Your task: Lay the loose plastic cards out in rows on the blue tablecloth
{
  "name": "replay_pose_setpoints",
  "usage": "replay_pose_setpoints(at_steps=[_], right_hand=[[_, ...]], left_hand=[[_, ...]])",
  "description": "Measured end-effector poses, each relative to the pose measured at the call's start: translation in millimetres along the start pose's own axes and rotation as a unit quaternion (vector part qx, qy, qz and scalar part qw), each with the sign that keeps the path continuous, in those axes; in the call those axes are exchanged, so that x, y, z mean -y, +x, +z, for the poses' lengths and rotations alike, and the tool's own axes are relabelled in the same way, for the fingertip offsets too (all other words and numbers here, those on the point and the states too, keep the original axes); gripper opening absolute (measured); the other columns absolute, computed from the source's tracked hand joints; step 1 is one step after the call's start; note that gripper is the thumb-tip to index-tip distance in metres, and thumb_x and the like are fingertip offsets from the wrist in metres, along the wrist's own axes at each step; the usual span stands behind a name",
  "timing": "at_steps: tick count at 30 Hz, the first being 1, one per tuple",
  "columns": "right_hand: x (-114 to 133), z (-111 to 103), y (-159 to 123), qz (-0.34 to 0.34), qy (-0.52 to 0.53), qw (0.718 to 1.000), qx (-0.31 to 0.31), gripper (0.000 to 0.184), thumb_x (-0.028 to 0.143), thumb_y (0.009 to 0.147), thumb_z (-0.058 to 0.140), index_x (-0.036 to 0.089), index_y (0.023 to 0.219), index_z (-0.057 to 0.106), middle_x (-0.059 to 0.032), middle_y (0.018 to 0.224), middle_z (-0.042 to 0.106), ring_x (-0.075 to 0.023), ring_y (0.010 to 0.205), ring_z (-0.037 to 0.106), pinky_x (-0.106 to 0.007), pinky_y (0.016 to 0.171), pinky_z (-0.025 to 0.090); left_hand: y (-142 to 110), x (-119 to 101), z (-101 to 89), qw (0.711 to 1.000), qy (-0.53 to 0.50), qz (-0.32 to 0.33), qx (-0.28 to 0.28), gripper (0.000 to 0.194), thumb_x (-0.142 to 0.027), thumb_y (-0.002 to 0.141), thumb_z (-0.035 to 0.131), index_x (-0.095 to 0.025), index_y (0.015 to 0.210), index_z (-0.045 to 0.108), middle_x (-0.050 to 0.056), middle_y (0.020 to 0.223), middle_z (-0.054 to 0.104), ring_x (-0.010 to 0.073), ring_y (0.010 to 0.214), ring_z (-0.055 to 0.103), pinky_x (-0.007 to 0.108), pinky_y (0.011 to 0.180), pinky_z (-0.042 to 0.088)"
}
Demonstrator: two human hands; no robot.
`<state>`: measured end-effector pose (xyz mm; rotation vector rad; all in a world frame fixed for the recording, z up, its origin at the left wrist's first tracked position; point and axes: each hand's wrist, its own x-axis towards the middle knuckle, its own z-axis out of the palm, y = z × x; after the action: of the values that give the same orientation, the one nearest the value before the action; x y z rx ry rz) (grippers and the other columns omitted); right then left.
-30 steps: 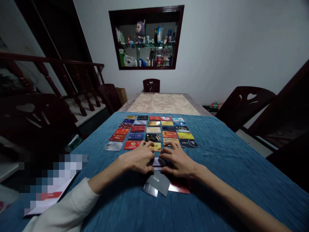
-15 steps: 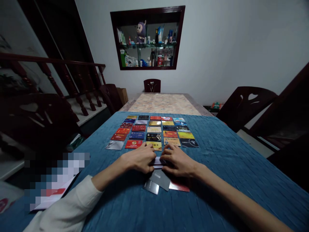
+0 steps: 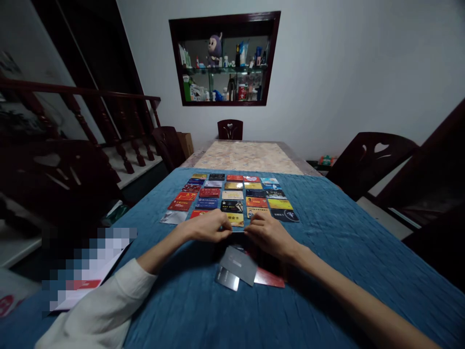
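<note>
My left hand [image 3: 210, 226] and my right hand [image 3: 271, 236] are closed, pinching opposite ends of one thin card [image 3: 238, 231]. It appears nearly edge-on, so its face is hidden. Just beyond it lies a gold card [image 3: 237, 220], the nearest of its column in a grid of several coloured cards. Below my hands is a loose, overlapping pile: a grey card [image 3: 238, 264] on top, a silver card [image 3: 227, 279] at its lower left and a red card [image 3: 269, 277] at its right. My left hand partly covers a red card [image 3: 198, 214] in the grid's front row.
A blue cloth [image 3: 327, 271] covers the near part of the table. A blurred-out flat object [image 3: 90, 276] lies by my left forearm. Dark wooden chairs [image 3: 370, 160] stand around the table, and a wall cabinet [image 3: 223, 63] holds bottles and a plush toy.
Both hands have lifted slightly and moved away from me, carrying the card off the pile toward the grid. The card has turned from showing its face to nearly edge-on.
</note>
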<state>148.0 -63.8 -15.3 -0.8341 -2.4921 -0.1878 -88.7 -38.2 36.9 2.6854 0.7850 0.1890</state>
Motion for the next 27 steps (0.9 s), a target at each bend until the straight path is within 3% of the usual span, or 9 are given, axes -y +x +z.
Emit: replay_pose_setpoints(at_steps=[5, 10, 16, 27], right_hand=[[-6.3, 8.7, -4.4, 0.024, 0.004, 0.999, -0.034, 0.023, 0.019, 0.097, 0.050, 0.023, 0.102, 0.072, -0.0064, 0.085, 0.072, -0.0215, 0.087, 0.063, -0.033, 0.075, 0.049], [-8.7, 14.2, -5.9, 0.059, 0.031, 0.996, -0.055, 0.022, 0.018, 0.096, 0.052, 0.022, 0.105, 0.072, -0.0077, 0.089, 0.072, -0.0216, 0.088, 0.063, -0.034, 0.075, 0.051], [-6.0, 7.0, -4.5, 0.097, 0.070, 0.992, -0.033, 0.023, 0.017, 0.095, 0.051, 0.019, 0.107, 0.071, -0.0097, 0.094, 0.070, -0.0212, 0.090, 0.062, -0.035, 0.079, 0.051], [1.1, -4.4, -2.2, 0.109, 0.106, 0.988, -0.013, 0.029, 0.013, 0.088, 0.053, 0.018, 0.112, 0.068, -0.0088, 0.095, 0.068, -0.0207, 0.090, 0.059, -0.035, 0.080, 0.048]], left_hand=[[0.5, 7.4, 2.6, 1.000, -0.009, -0.004, -0.022, 0.020, -0.015, 0.086, 0.054, -0.015, 0.075, 0.071, 0.003, 0.071, 0.069, 0.0127, 0.067, 0.059, 0.021, 0.065, 0.041], [0.0, 8.7, 2.6, 0.999, 0.002, -0.018, -0.041, 0.020, -0.012, 0.086, 0.054, -0.015, 0.088, 0.073, 0.003, 0.077, 0.071, 0.0130, 0.070, 0.061, 0.021, 0.068, 0.041], [0.6, 5.4, -0.5, 0.998, 0.009, -0.030, -0.051, 0.023, -0.010, 0.085, 0.052, -0.015, 0.089, 0.074, 0.004, 0.082, 0.072, 0.0127, 0.071, 0.062, 0.021, 0.070, 0.042], [1.7, 1.1, 1.4, 0.998, -0.032, -0.033, -0.035, 0.032, -0.003, 0.080, 0.052, -0.014, 0.099, 0.074, 0.006, 0.094, 0.076, 0.0149, 0.081, 0.067, 0.021, 0.074, 0.046]])
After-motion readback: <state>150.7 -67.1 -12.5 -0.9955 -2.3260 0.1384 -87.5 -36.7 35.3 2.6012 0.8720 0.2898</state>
